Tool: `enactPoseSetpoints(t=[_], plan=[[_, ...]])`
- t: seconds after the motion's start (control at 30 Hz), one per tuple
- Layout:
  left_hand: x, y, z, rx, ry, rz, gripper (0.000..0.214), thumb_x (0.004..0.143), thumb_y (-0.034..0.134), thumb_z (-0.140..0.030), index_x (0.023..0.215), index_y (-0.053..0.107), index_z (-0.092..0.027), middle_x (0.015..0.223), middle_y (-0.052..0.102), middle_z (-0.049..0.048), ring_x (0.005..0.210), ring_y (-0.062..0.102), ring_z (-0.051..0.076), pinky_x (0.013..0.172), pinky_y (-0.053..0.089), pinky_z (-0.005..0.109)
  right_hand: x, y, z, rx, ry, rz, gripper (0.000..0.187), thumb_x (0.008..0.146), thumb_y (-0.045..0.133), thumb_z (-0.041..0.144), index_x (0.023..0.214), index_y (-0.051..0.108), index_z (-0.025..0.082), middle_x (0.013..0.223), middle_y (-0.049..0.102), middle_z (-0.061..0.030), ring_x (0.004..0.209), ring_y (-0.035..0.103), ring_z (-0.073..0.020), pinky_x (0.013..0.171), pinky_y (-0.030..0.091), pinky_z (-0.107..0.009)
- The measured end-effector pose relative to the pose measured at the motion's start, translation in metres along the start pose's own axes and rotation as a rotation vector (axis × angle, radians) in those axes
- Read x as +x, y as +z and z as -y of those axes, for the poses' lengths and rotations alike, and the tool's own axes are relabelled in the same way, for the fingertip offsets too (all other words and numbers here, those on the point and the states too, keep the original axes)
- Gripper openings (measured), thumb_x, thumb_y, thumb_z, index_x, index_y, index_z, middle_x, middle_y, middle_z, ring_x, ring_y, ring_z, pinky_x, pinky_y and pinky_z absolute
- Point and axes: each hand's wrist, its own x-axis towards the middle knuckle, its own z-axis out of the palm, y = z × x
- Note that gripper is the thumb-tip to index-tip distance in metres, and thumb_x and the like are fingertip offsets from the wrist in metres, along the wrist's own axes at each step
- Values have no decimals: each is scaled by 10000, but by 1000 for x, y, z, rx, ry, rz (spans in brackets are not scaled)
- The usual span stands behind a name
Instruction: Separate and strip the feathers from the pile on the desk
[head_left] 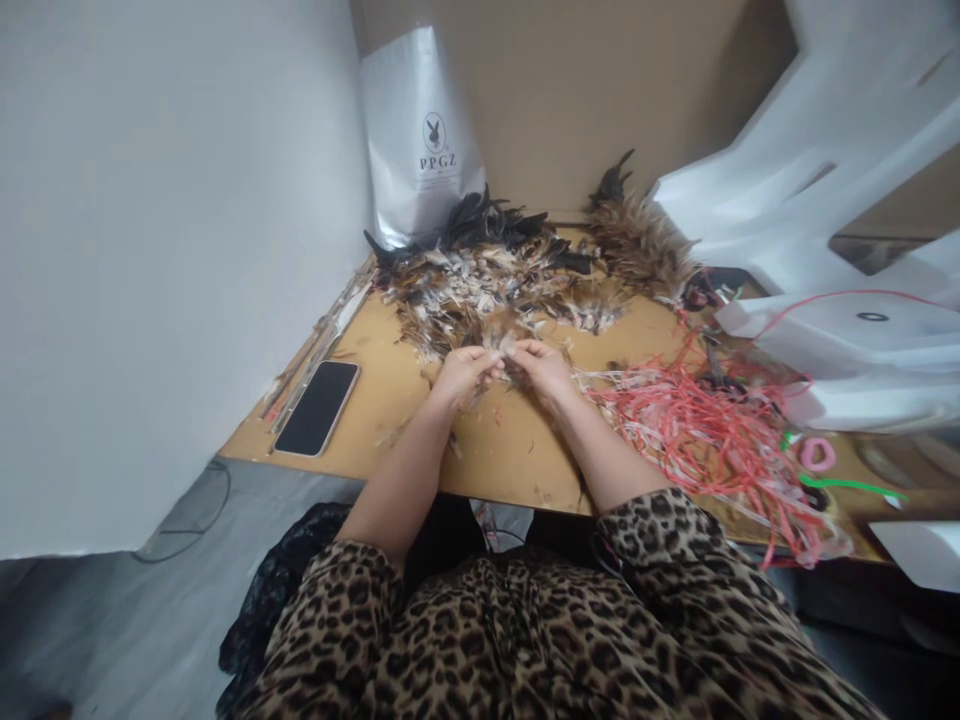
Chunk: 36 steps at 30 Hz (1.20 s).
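Brownish feathers [496, 326] above worktop [517, 465], pinched in your left grip [469, 370] and right grip [541, 366]; likely fine two-handed handling, next move wants light precision.

A brownish, pale-based feather tuft [499, 328] points forward, pinched in both hands [465, 370] [541, 366].

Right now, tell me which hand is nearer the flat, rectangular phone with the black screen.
Left. The left hand is to the right of the phone; the right hand is farther to the right, on the left hand's far side.
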Motion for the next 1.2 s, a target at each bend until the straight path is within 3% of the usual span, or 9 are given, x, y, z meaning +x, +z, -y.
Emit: enactPoseSetpoints(t=[0.23,0.4,0.5,0.67,0.73,0.87,0.97,1.07,1.2], plan=[[8,-12,0,-184,85,-149,198,631,699,-272,716,637,-104,667,628,32,495,503,28,444,350,139,-7,-14,14,-924,-421,172,157,709,574,321,726,663,193,776,646,-41,714,550,-160,655,382,-273],[7,-10,0,-193,69,-162,175,643,692,-254,708,635,-102,669,626,33,503,509,27,453,352,137,-16,-8,18,-1278,-415,235,141,720,564,305,739,671,216,856,658,-69,771,557,-191,646,363,-282],[6,-9,-2,-202,59,-183,168,653,685,-248,711,630,-101,675,627,31,502,504,21,459,351,135,-12,-11,14,-1191,-391,212,148,728,528,251,678,659,201,796,662,-59,732,556,-171,640,364,-270],[7,-9,-4,-240,56,-210,150,669,667,-222,752,630,-103,701,635,29,511,496,16,453,349,128,1,-23,5,-763,-292,187,150,696,548,292,695,658,190,653,641,-5,586,536,-135,575,381,-247],[7,-8,-4,-248,56,-204,142,674,662,-217,751,628,-103,701,634,27,508,494,17,447,347,129,-1,-22,6,-823,-297,198,157,682,576,324,733,664,204,660,640,-3,585,532,-136,579,379,-251],[7,-8,-3,-260,60,-187,144,668,666,-216,745,628,-100,698,628,23,501,495,16,444,347,130,-12,-11,11,-1160,-367,204,134,684,596,314,743,664,214,795,659,-55,722,560,-181,649,369,-280],[7,-8,-3,-249,54,-195,161,663,671,-224,760,630,-102,701,629,24,504,493,14,449,346,127,-14,-9,13,-1179,-366,162,132,718,549,268,673,656,203,814,662,-76,750,563,-190,661,365,-286],[7,-9,-3,-242,48,-205,170,659,676,-230,762,631,-102,700,630,26,508,492,14,453,349,124,-8,-14,13,-884,-280,115,148,702,566,311,655,646,196,675,643,-36,612,532,-149,583,363,-262],[6,-7,-3,-246,43,-173,175,646,689,-233,745,634,-99,690,629,26,503,499,19,447,357,129,0,-17,13,-287,-9,88,223,635,637,400,662,617,180,568,601,9,430,414,-77,443,301,-219]])
